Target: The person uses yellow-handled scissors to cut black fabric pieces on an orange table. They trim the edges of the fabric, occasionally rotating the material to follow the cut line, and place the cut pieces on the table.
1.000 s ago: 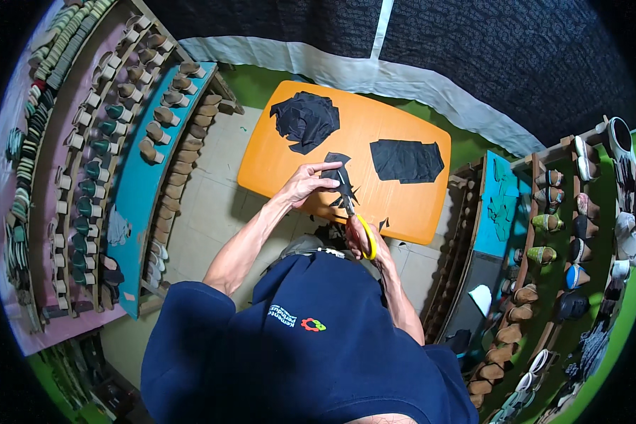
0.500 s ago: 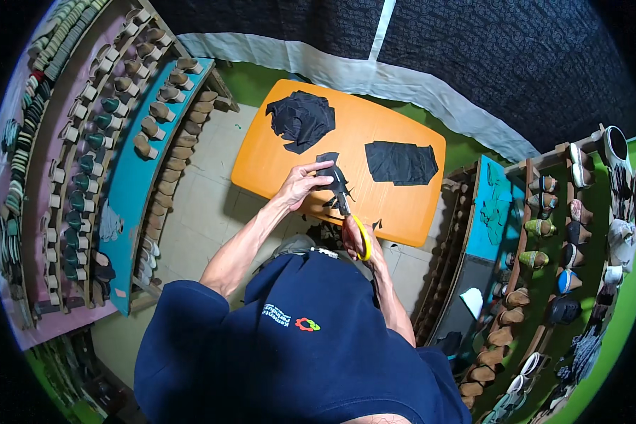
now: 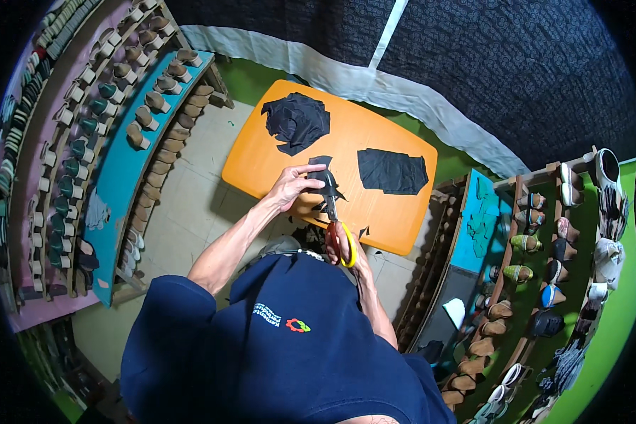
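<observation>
Over the near side of the orange table [image 3: 346, 134], my left hand [image 3: 289, 189] pinches a small black piece of fabric [image 3: 319, 162] between fingers and thumb. My right hand [image 3: 337, 244] grips scissors [image 3: 349, 247] with yellow handles, their blades pointing away from me and meeting the fabric's lower part. A crumpled heap of black fabric [image 3: 298, 121] lies at the table's far left. Toward the right lies a flatter black fabric stack [image 3: 394, 171]. Small black scraps [image 3: 364, 232] are scattered along the near edge.
Racks of brown shoe lasts and shoes [image 3: 148, 117] line the left side, with a blue shelf board [image 3: 113, 191]. On the right stand more shoe racks [image 3: 519, 273] and a blue board with green pieces [image 3: 479, 222]. A dark curtain [image 3: 487, 71] hangs behind the table.
The whole view has shifted slightly. My hands keep the fabric and scissors at nearly the same place over the table, with the scissors still at the fabric.
</observation>
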The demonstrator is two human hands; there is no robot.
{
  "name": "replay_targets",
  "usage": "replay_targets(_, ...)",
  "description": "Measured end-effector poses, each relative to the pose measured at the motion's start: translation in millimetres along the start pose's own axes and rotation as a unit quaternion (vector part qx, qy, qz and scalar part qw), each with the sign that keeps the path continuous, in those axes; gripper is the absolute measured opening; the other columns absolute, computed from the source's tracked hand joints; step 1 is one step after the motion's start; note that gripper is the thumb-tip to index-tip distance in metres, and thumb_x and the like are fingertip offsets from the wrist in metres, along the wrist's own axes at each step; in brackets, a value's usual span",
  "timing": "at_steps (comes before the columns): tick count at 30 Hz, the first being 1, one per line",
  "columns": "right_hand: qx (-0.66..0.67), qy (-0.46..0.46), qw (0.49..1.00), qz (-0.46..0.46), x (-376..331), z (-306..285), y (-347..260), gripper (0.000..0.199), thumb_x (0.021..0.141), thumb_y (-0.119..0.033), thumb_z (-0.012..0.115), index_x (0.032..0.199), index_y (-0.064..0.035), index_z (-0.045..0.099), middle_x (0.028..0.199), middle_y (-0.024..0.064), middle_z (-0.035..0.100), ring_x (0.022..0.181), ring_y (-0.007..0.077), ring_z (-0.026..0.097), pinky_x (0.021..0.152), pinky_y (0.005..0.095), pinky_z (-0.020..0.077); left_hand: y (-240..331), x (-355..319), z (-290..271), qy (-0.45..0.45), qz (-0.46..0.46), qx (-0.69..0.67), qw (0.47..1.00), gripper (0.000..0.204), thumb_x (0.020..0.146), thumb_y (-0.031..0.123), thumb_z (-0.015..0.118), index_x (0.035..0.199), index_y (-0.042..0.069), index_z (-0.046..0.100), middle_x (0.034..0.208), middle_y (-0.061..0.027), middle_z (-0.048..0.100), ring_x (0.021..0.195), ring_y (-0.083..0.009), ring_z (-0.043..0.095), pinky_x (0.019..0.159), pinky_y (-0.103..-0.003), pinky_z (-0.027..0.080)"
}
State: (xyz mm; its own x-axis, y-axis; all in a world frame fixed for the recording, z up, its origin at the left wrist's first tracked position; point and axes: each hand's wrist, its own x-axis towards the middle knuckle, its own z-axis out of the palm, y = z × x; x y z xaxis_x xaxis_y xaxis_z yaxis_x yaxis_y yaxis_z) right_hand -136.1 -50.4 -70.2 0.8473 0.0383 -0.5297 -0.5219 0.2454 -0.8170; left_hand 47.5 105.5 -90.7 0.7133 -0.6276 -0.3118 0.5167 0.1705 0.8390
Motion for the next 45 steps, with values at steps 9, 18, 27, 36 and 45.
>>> replay_targets(9,0.007,0.023,0.999,0.026,13,-1,7,0.065,0.095,-0.071,0.045,0.090,-0.0068,0.054,0.057,0.0014,0.043,0.044,0.0125,0.040,0.041,0.0281,0.0353,2,-7,9,-0.017,-0.001,0.010,1.000,0.060,0.079,-0.002,0.077,0.136,-0.001,0.057,0.107,-0.0104,0.073,0.094,-0.0137,0.069,0.099,-0.028,0.049)
replay_targets(18,0.013,0.049,0.998,0.028,13,-1,6,0.056,0.097,-0.063,0.049,0.081,-0.0088,0.050,0.054,-0.0010,0.040,0.040,0.0111,0.038,0.037,0.0278,0.0341,-9,-9,21,0.014,0.025,-0.066,0.997,0.062,0.080,-0.004,0.076,0.138,-0.001,0.055,0.104,-0.0105,0.073,0.090,-0.0142,0.071,0.088,-0.026,0.056)
replay_targets(27,-0.033,0.089,0.995,0.028,7,6,-5,0.052,0.096,-0.058,0.057,0.073,-0.0123,0.049,0.053,-0.0031,0.041,0.040,0.0087,0.039,0.038,0.0275,0.0347,-24,-5,21,0.056,0.043,-0.126,0.990,0.058,0.084,-0.004,0.074,0.138,-0.001,0.054,0.105,-0.0095,0.072,0.088,-0.0140,0.071,0.084,-0.027,0.058)
replay_targets(36,-0.054,0.094,0.993,0.049,10,5,-10,0.051,0.095,-0.058,0.060,0.073,-0.0129,0.052,0.055,-0.0045,0.043,0.044,0.0082,0.042,0.041,0.0263,0.0344,-20,-12,22,0.008,0.040,-0.089,0.995,0.061,0.085,-0.005,0.072,0.141,-0.001,0.051,0.108,-0.0109,0.072,0.090,-0.0146,0.071,0.086,-0.028,0.059)
replay_targets(45,-0.047,0.126,0.990,0.034,9,10,-12,0.053,0.093,-0.057,0.064,0.066,-0.0124,0.053,0.051,-0.0037,0.044,0.040,0.0083,0.041,0.039,0.0257,0.0323,-28,-16,28,0.030,0.047,-0.130,0.990,0.065,0.085,-0.005,0.073,0.144,-0.001,0.047,0.106,-0.0122,0.072,0.088,-0.0149,0.071,0.086,-0.028,0.059)
